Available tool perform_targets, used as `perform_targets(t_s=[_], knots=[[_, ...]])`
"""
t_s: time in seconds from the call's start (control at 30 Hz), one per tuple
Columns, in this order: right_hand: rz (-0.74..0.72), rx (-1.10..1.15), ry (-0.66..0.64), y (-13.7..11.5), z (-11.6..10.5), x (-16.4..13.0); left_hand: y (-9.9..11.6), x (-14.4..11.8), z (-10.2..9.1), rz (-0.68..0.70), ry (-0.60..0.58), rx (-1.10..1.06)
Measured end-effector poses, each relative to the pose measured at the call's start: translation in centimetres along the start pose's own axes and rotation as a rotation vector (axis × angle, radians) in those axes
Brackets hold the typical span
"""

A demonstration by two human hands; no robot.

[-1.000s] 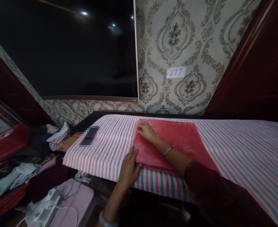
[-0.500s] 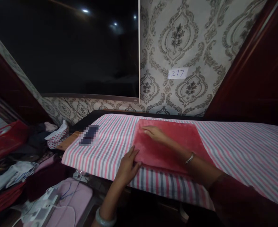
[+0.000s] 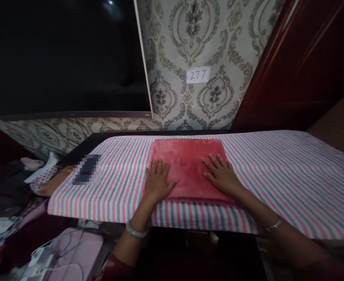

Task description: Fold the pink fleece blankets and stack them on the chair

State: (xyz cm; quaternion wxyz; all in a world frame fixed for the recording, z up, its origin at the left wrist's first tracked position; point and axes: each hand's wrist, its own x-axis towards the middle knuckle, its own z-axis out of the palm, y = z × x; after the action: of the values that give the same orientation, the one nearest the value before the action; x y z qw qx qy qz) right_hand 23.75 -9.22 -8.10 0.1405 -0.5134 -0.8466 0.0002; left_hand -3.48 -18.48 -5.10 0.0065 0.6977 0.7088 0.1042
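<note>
A folded red plush cloth (image 3: 186,164) lies flat on a table covered with a pink, grey and white striped sheet (image 3: 277,171). My left hand (image 3: 157,181) rests palm down on the cloth's left edge, fingers spread. My right hand (image 3: 222,174) presses flat on the cloth's right part, fingers apart. Neither hand grips anything. A pale bangle sits on my left wrist, a thin metal one on my right.
A dark blurred flat object (image 3: 86,169) lies on the sheet at the left. A large dark screen (image 3: 63,58) hangs on the patterned wall beside a paper label reading 277 (image 3: 198,75). Piled clothes (image 3: 19,183) and a pink case with cables (image 3: 72,257) sit lower left.
My right hand slid from the cloth's far left corner to its right side. My left hand moved from the near edge onto the cloth. The view shifted right and lower.
</note>
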Motion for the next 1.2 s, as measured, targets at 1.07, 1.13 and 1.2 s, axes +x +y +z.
perform_targets(t_s=[1.07,1.13,1.2], knots=[[-0.043,-0.037,-0.092,-1.5,-1.8,10.8,-1.7,12.8,-0.4,0.064,-0.003,0.152],[-0.037,-0.038,-0.050,-0.8,0.0,10.5,-2.0,12.6,0.8,0.061,0.012,0.159],[-0.049,-0.031,-0.011,-0.3,1.1,10.3,-2.2,12.7,1.4,0.063,-0.007,0.159]])
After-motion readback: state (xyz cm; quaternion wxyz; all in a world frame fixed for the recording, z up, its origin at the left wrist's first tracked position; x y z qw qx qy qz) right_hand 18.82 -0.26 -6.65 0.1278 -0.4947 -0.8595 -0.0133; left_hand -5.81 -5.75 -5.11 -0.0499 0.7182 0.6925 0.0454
